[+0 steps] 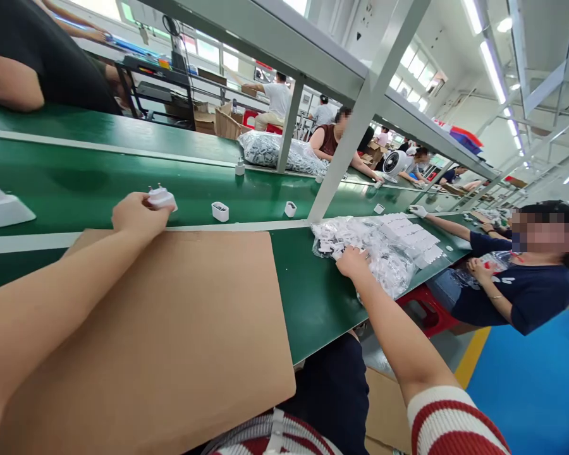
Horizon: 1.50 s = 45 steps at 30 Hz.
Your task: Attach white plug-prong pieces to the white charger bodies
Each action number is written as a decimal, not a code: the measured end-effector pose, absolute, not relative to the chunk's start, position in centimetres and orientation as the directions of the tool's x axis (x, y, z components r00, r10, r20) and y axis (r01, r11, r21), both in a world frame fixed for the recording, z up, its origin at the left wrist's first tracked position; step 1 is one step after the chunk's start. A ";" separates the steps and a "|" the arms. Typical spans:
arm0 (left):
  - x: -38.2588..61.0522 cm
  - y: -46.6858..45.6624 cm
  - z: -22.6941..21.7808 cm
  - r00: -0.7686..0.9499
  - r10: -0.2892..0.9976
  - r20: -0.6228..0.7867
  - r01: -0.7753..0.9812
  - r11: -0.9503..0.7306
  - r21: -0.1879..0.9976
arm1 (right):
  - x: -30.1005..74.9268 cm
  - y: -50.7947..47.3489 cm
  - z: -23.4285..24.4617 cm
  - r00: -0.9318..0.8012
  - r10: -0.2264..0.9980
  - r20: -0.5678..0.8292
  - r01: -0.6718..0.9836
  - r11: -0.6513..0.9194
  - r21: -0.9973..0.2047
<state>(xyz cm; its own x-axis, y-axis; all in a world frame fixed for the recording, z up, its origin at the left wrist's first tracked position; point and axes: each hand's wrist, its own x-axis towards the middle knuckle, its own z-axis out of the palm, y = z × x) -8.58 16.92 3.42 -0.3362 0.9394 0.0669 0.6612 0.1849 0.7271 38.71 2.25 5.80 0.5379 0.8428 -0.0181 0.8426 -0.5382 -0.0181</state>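
Observation:
My left hand is closed round a white plug adapter at the edge of the green conveyor belt, with the prongs sticking up. My right hand reaches into a clear plastic bag of white parts on the green table, fingers curled among the pieces; what they hold is hidden. Two small white adapters, one nearer and one farther, lie on the belt beyond my left hand. A brown cardboard sheet lies under my left forearm.
A white box sits at the left of the belt. A person in a dark shirt sits to the right. A grey frame post rises between belt and table. Another bag of parts lies across the belt, with other workers beyond.

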 end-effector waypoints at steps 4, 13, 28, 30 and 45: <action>-8.3 18.2 3.4 -0.362 0.932 0.035 0.676 0.236 0.698 | 39.4 5.1 6.5 0.509 0.856 -0.087 0.856 -0.514 -0.054; -2.5 18.3 1.8 0.064 0.958 0.278 0.817 -0.210 0.536 | 34.2 3.9 7.1 0.025 0.990 -0.138 0.976 -0.054 -0.212; 0.4 7.9 3.0 0.341 0.924 0.171 0.562 -0.346 0.751 | 28.1 2.9 6.6 -0.292 0.956 -0.006 0.910 0.276 -0.310; 0.3 5.1 3.0 0.412 0.902 0.128 0.493 -0.339 0.801 | 26.9 3.7 6.0 -0.243 0.970 0.024 0.910 0.236 -0.340; -0.9 2.1 0.1 0.392 0.916 0.086 0.413 -0.259 0.873 | 22.2 1.7 4.4 -0.249 0.952 -0.180 0.044 -0.175 -0.984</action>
